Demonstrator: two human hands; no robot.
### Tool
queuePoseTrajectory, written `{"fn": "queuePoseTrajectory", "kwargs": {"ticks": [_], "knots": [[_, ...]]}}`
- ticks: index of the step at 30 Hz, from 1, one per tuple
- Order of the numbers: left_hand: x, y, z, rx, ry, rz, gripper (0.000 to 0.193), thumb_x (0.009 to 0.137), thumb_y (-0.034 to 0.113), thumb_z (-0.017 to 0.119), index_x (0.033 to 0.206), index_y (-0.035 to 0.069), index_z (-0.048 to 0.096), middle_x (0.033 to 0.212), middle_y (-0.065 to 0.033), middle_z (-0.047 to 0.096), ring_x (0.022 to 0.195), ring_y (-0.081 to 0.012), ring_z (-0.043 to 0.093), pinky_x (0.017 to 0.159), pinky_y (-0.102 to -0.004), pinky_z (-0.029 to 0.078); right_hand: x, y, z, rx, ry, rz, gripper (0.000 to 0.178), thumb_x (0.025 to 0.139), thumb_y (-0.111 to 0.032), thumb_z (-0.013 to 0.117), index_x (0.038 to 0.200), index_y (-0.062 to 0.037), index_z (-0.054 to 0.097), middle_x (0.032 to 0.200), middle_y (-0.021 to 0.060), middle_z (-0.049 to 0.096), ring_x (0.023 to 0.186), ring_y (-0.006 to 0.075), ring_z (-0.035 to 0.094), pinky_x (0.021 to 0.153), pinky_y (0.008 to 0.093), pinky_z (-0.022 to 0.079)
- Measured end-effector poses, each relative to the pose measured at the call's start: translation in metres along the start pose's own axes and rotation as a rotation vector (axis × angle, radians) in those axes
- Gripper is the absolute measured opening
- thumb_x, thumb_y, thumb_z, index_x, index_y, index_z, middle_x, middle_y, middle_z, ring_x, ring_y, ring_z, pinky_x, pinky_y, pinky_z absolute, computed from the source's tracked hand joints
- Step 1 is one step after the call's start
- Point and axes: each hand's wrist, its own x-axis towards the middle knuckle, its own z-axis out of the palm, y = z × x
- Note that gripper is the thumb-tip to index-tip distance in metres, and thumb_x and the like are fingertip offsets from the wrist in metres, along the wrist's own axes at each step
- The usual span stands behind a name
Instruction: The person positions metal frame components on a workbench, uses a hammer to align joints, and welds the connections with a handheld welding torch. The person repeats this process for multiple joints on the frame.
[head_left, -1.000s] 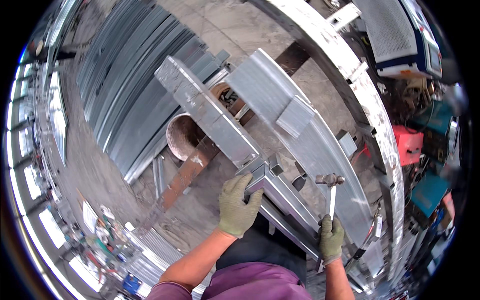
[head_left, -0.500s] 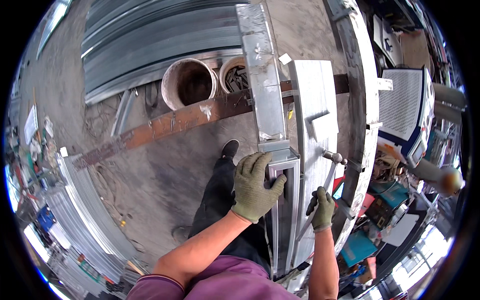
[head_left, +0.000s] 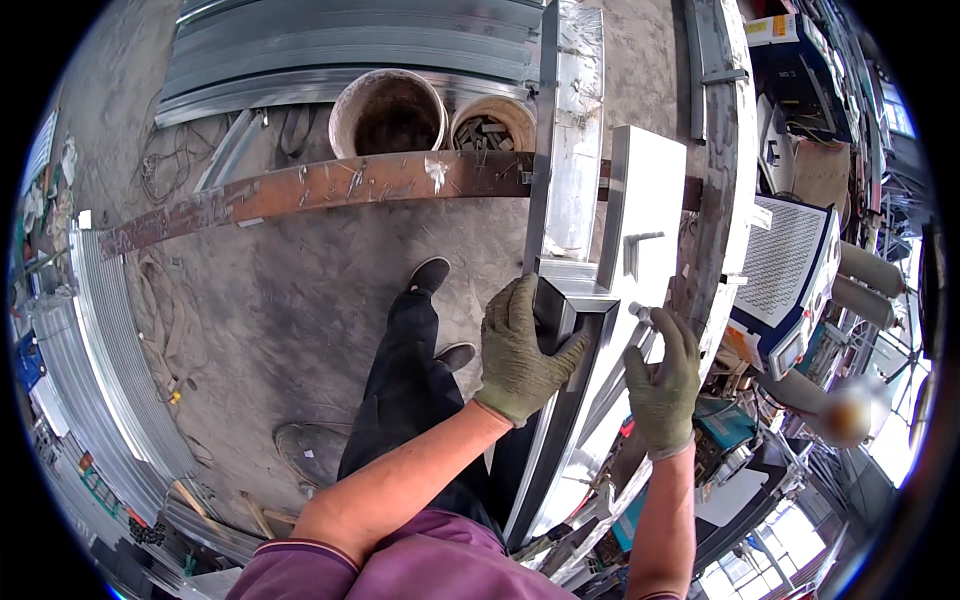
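My left hand [head_left: 525, 355], in an olive knit glove, grips the left side of a grey metal frame [head_left: 540, 465] near its far corner, the thumb lying across the top and the fingers along the outer edge. The frame is a long, narrow profile with a dark hollow inside, slanting toward my body. My right hand [head_left: 665, 390], gloved alike, is open with fingers spread and curved. Beside its fingertips, the hammer [head_left: 641, 313] lies on a bright rectangular metal tube [head_left: 650, 180]; the hand partly hides its handle.
A long metal beam [head_left: 575, 130] runs away beyond the frame. A rusty crossbar [head_left: 350, 185] spans the floor, with a bucket [head_left: 388, 115] and a smaller bucket of metal pieces [head_left: 490, 130] behind it. Stacked metal profiles [head_left: 120, 350] lie left. A blue-and-white machine [head_left: 785, 270] stands right.
My right hand has let go of the hammer and opened over the tube. The frame's near end has swung left, with my left hand still at its far corner. The view has shifted.
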Motion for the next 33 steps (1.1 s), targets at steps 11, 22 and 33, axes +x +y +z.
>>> {"fn": "queuePoseTrajectory", "kwargs": {"ticks": [11, 22, 33], "knots": [[-0.039, -0.001, -0.007, 0.019, -0.357, -0.231, 0.122, 0.084, 0.048, 0.086, 0.168, -0.011, 0.02, 0.17, -0.0357, 0.031, 0.158, -0.0498, 0.035, 0.128, -0.0547, 0.036, 0.078, -0.037, 0.035, -0.201, -0.429, -0.35, 0.046, 0.084, -0.002, 0.07, 0.13, -0.0021, 0.071, 0.128, 0.0203, 0.074, 0.123, 0.0407, 0.067, 0.113, 0.0511, 0.05], [-0.039, -0.005, -0.005, -0.059, -0.345, -0.233, 0.117, 0.084, 0.042, 0.086, 0.166, -0.013, 0.023, 0.167, -0.0382, 0.034, 0.158, -0.0518, 0.035, 0.127, -0.0521, 0.04, 0.086, -0.037, 0.03, -0.303, -0.486, -0.477, 0.041, 0.086, -0.008, 0.068, 0.127, -0.0019, 0.073, 0.124, 0.0187, 0.076, 0.119, 0.0377, 0.069, 0.109, 0.0493, 0.051], [-0.041, -0.016, 0.006, 0.103, -0.279, -0.054, 0.099, 0.087, 0.044, 0.083, 0.156, -0.014, 0.041, 0.156, -0.0394, 0.044, 0.15, -0.0546, 0.044, 0.12, -0.0552, 0.046, 0.084, -0.046, 0.032, -0.431, -0.541, -0.396, 0.038, 0.092, -0.013, 0.065, 0.128, -0.0026, 0.072, 0.129, 0.018, 0.075, 0.123, 0.036, 0.07, 0.112, 0.0477, 0.049]]}}
